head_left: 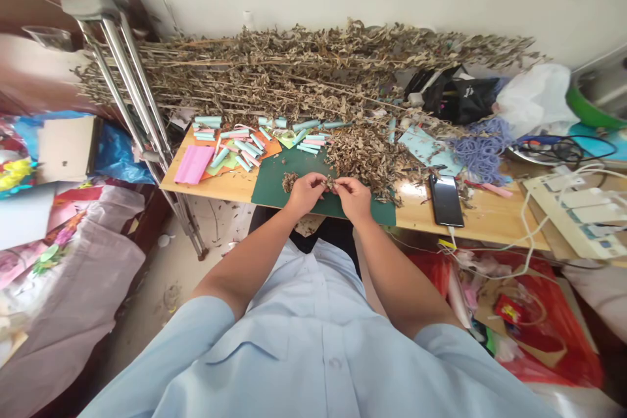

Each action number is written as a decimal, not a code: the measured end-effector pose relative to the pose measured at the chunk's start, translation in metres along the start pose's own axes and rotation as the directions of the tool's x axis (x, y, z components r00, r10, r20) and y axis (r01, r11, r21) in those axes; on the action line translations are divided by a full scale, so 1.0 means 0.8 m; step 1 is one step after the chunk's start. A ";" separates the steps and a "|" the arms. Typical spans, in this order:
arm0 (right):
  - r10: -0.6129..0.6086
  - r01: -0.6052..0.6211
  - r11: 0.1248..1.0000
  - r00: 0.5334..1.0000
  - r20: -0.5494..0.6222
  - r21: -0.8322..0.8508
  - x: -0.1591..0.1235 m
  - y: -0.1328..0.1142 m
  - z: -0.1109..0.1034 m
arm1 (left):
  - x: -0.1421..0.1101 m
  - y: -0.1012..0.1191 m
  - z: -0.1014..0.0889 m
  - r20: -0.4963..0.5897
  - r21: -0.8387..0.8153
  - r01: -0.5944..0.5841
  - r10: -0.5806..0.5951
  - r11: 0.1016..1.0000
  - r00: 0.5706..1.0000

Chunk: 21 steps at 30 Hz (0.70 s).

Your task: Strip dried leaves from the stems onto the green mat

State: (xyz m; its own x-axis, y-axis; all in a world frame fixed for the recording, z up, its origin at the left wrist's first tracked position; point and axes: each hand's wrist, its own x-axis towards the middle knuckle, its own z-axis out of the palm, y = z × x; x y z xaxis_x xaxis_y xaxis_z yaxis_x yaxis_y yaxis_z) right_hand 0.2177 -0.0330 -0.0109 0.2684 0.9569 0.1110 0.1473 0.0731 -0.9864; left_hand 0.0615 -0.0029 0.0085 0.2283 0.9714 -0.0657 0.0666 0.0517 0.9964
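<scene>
Over the front of a green mat point(269, 173), my left hand point(307, 193) and my right hand point(353, 197) meet, fingertips pinched on a small bit of dried leaves point(330, 183). Both hands are closed on it. Left of my left hand lies a little clump of crumbled leaf point(290, 181). A large heap of loose dried leaves point(365, 157) spreads just behind and beside my right hand. Rolled paper tubes point(245, 144), blue and pink, lie in a group at the left back of the mat.
Dried leafy stalks point(274, 72) are stacked along the wall. A pink paper stack point(194, 164) lies at the left; metal crutches point(132, 78) lean there. Right are a phone point(445, 201) on a cable, purple yarn point(482, 147) and a power strip point(578, 212).
</scene>
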 end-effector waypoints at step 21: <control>0.032 -0.030 0.999 0.997 -0.076 0.021 -0.004 -0.007 0.001 | -0.007 -0.001 -0.001 0.002 -0.117 -0.017 0.018 0.993 1.000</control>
State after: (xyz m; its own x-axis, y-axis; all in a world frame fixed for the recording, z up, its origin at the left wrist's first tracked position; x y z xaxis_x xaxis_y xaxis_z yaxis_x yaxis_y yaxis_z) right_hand 0.2152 -0.0359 -0.0057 0.3443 0.9347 0.0886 0.1193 0.0500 -0.9916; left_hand 0.0597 -0.0080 0.0077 0.2319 0.9716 -0.0480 -0.0512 0.0614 0.9968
